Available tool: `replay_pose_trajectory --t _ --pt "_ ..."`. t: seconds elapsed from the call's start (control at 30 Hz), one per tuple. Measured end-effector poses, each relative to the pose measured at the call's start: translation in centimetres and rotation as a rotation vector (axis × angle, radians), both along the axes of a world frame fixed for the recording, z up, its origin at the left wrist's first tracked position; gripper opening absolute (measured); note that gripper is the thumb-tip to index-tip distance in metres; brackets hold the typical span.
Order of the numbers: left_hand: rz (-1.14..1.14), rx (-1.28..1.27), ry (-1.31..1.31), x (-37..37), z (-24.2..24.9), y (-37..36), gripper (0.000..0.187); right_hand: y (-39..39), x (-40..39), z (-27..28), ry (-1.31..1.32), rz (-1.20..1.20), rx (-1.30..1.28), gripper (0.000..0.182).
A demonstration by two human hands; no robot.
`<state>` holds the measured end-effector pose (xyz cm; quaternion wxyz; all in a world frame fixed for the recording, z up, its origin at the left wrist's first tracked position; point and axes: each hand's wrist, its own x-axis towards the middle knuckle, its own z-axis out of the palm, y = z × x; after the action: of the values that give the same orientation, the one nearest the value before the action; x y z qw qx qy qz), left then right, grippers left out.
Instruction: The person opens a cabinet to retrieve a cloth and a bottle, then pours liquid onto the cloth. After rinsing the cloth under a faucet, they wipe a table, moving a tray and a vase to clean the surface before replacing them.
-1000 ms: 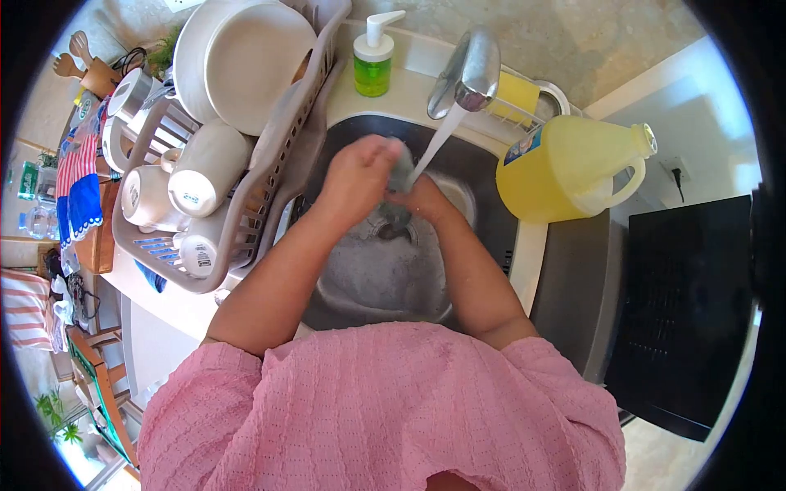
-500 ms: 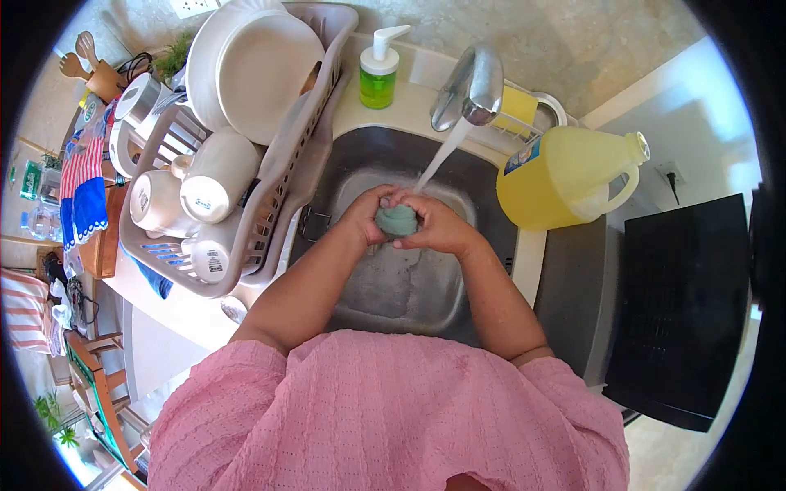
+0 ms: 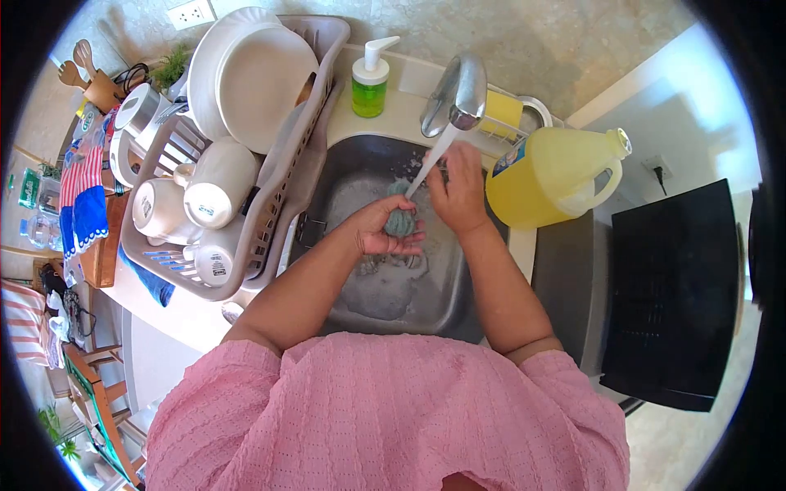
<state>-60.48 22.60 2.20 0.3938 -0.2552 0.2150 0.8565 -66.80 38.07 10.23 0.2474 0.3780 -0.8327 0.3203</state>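
In the sink (image 3: pixel 336 323), my left hand (image 3: pixel 378 231) is turned palm up and holds a crumpled green scrubber (image 3: pixel 399 221) between thumb and fingers. Running water from the faucet (image 3: pixel 468 90) falls beside the scrubber and onto that hand. Just right of the stream is my right hand (image 3: pixel 460 192), raised close under the spout. Its fingers point up and its thumb stands apart; it holds nothing that I can see. Wet, sudsy patches mark the sink floor.
Left of the sink, a dish rack (image 3: pixel 270 192) holds white plates and mugs. A green soap dispenser (image 3: pixel 369 86) stands behind the basin. At right are a large jug of yellow liquid (image 3: pixel 544 184), a yellow sponge (image 3: pixel 501 110) in a wire holder and a black panel (image 3: pixel 671 303).
My hands have parted. The right one has let go of the scrubber and moved up and right toward the spout, while the left keeps it, now palm up. The view has shifted slightly.
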Motion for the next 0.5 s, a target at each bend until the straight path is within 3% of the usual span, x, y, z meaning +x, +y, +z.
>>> replay_pose_trajectory --t 0.07,0.17,0.33,0.47,0.5 --pt "0.066 0.028 0.074 -0.6 0.4 0.6 0.025 -0.4 -1.0 1.1 0.097 -0.046 0.015 0.027" --pt "0.164 -0.009 0.016 -1.4 0.3 1.2 0.021 -0.5 -2.0 0.4 -0.021 0.007 0.152 0.036" --pt "0.126 -0.083 -0.030 -0.4 -0.5 0.1 0.018 -0.2 -0.7 -1.0 0.003 -0.010 0.399 0.051" --pt "0.138 -0.138 0.027 2.0 1.2 -0.3 0.013 0.8 0.1 -1.8 -0.047 0.003 0.418 0.051" --pt "0.140 -0.138 0.026 2.8 1.8 -0.4 0.013 1.3 0.7 -2.3 -0.343 0.105 0.156 0.053"
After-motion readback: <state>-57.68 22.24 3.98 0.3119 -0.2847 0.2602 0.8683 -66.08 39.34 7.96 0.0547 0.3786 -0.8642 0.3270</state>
